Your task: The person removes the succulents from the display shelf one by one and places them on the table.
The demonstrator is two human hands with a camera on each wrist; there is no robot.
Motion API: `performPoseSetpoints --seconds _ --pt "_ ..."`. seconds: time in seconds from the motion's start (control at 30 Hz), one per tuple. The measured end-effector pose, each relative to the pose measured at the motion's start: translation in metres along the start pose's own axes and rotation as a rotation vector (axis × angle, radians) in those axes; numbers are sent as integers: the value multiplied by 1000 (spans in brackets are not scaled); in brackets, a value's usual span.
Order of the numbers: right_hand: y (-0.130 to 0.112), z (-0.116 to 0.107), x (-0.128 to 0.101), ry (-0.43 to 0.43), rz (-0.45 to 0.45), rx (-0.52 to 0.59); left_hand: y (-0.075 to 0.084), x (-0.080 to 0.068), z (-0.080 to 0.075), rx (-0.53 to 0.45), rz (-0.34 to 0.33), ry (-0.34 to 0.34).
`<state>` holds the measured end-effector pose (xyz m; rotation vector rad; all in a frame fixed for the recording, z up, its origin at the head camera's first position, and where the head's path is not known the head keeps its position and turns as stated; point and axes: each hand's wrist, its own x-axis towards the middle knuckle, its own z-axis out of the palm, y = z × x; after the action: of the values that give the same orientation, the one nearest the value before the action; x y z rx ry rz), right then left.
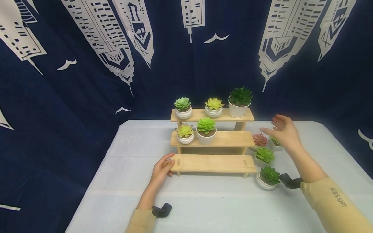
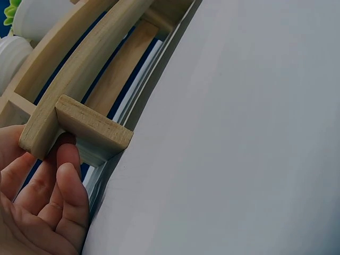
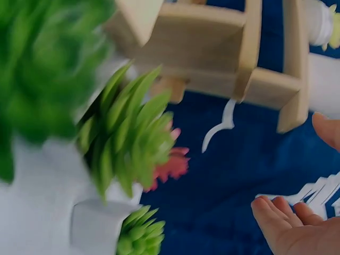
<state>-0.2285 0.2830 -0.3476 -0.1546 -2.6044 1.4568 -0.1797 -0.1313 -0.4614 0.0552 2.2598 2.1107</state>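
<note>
- Holding the left end of the lowest board of the wooden shelf [image 1: 214,163], the left hand [image 1: 162,169] curls its fingers round the edge, probably to keep it steady.
- Right hand [image 1: 284,131] hovers open, empty, at the right of the frame, above four small potted plants [image 1: 265,155] on the table [image 1: 204,200].
- Five pots stand on the upper boards, centre of the frame.

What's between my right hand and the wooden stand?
In the head view, only bare air: the right hand hovers beside the stand, above the red succulent.
</note>
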Motion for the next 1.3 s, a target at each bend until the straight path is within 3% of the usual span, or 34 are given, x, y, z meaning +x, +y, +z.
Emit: performPoseSetpoints --seconds 0.5,0.87,1.3 --pt "-32 25 -17 -87 -81 115 4 0 1 -2 10 -4" --pt "-41 46 -20 -135 -117 146 4 -1 1 3 15 -3" --pt "-50 76 -29 -238 -128 279 2 -1 0 5 12 4"
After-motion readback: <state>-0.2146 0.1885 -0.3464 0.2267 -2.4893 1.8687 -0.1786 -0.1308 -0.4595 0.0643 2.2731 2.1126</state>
